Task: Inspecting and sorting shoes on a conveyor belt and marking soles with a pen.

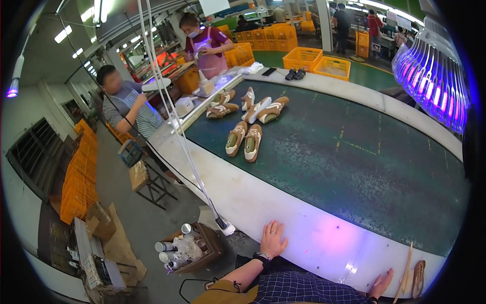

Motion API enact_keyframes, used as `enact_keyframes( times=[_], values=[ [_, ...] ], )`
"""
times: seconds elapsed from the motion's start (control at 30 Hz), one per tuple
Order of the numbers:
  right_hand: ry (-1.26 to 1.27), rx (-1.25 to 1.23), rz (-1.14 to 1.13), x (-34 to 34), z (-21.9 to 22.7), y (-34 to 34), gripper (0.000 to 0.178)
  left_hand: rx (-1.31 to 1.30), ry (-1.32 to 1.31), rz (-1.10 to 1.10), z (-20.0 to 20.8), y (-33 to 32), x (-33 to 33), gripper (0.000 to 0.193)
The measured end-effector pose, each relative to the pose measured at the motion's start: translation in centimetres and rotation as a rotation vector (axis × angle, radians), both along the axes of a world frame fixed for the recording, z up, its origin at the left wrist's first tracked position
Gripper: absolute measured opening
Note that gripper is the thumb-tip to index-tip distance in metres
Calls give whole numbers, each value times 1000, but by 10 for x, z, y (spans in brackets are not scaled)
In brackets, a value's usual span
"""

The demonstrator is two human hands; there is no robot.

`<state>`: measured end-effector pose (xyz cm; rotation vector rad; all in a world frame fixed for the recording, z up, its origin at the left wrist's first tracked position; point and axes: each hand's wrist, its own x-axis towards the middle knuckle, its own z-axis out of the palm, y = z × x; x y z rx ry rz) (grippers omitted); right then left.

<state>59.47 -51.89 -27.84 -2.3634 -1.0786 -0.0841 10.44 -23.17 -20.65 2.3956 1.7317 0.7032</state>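
My left hand (pixel 273 241), with a ring on a finger, rests flat on the white ledge of the table and holds nothing. At the lower right, my right hand (pixel 382 284) lies at the same ledge with its fingers stretched out and nothing in them. Just to its right are a thin wooden strip (pixel 407 266) and a brown shoe sole (pixel 418 279). Farther off, a pair of brown and cream sneakers (pixel 244 140) sits side by side on the dark green belt (pixel 314 152). Several more sneakers (pixel 268 108) lie behind that pair.
Below the ledge on the left stands a cardboard box (pixel 206 253) of bottles. A wooden-topped stool (pixel 139 176) is beyond it. White cables (pixel 172 106) hang down to a socket (pixel 229 229). Two co-workers stand at the far left side. Orange crates (pixel 302 58) are behind the belt.
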Motion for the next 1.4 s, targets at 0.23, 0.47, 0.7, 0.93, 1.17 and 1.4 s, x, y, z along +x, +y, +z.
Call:
enact_keyframes(
  times=[0.23,0.47,0.7,0.93,1.17,1.4],
  values=[
    [11,32,14,4,-1,-2,59,-5,-2,-1,1,-2,2,59],
    [-58,-19,-3,5,-1,-3,58,-5,-7,-2,-1,-3,5,58],
    [-12,8,18,8,-1,-4,57,-4,-3,-3,0,-4,8,58],
    [19,3,-15,7,-1,-2,58,3,-13,-2,-1,-4,9,57],
    [16,11,1,14,-5,-10,59,7,-19,-4,3,-10,11,57],
    [18,27,6,15,-7,-13,59,3,-12,-4,2,-11,11,57]
  ],
)
